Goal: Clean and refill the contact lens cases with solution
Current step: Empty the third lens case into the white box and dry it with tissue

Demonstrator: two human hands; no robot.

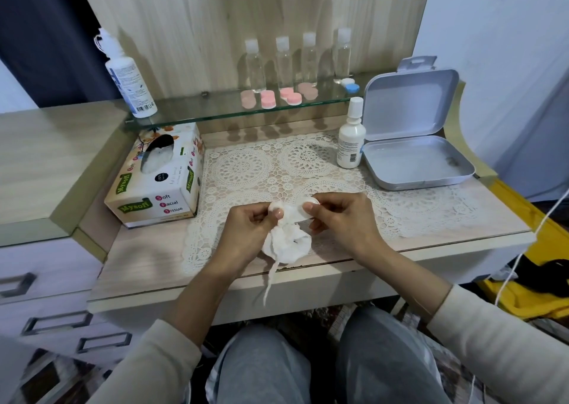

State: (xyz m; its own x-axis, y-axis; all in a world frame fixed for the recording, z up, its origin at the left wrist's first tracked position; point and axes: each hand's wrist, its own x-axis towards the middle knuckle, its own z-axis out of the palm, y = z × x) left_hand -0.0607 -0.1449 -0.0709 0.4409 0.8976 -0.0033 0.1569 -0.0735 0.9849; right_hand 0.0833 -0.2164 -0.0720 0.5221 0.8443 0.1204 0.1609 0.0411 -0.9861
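Observation:
My right hand (338, 216) pinches a white contact lens case (308, 208) above the lace mat. Against that case my left hand (249, 223) grips a crumpled white tissue (286, 243), thumb pressing it in; a torn strip of tissue hangs over the desk edge. On the glass shelf (215, 111) lie several pink lens cases (268, 99) and one white-and-blue case (351, 85). A large solution bottle (129, 77) stands at the shelf's left end. A smaller white bottle (351, 139) stands on the desk right of centre.
A tissue box (160, 176) sits at the left of the lace mat (264, 169). An open grey tin (412, 145) lies at the right. Several clear capped bottles (255, 65) line the shelf's back. Drawers are at the left; a white cord hangs at the right.

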